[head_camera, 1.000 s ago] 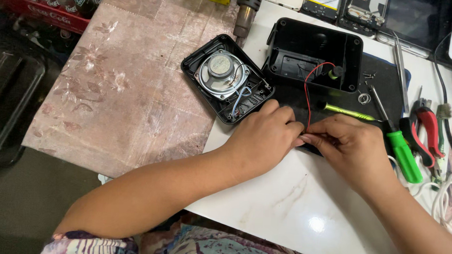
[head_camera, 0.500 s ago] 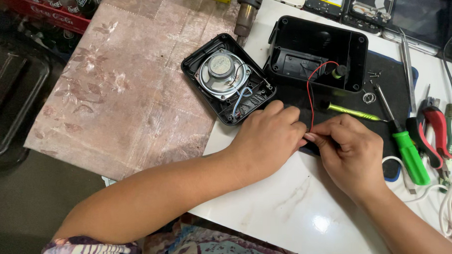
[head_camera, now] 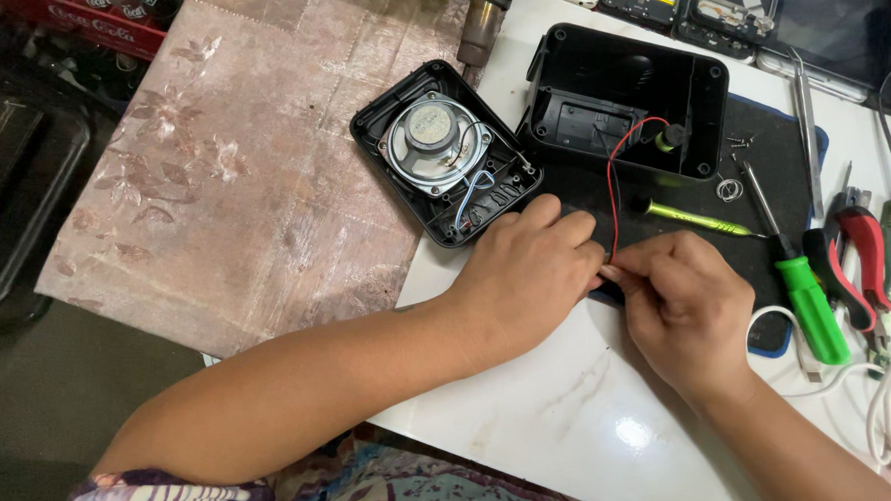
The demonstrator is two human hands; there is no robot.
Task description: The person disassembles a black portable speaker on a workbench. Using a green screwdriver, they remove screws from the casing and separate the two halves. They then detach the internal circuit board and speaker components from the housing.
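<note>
Two hands of mine sit close together on the dark mat (head_camera: 765, 143). My left hand (head_camera: 529, 273) lies knuckles up, fingers curled down, its fingertips meeting my right hand. My right hand (head_camera: 686, 303) is curled too, and its thumb and first finger pinch the end of the red wire (head_camera: 616, 177). What else is between my fingers I cannot tell, because my hands hide it.

That red wire goes up from my fingers, bends over the edge of the black box (head_camera: 628, 99), and ends by a small green part inside it. The box is open and stands on the mat just above my hands.

Beside the box, to its left, lies the other black half with the round speaker (head_camera: 437, 142) in it. Thin blue and white wires curl under the speaker. This half sits partly on the pink flowered cloth (head_camera: 211, 173).

Near my right hand lies a thin yellow-green screwdriver (head_camera: 698, 220) on the mat. A bigger screwdriver with a green handle (head_camera: 809, 303) lies just past it. Red pliers (head_camera: 860, 255) are next to that, near a white cable (head_camera: 884, 404). Some tiny screws (head_camera: 737, 144) and a little ring (head_camera: 729, 188) rest on the mat by the box. The white table (head_camera: 558, 412) is shiny under my arms.
</note>
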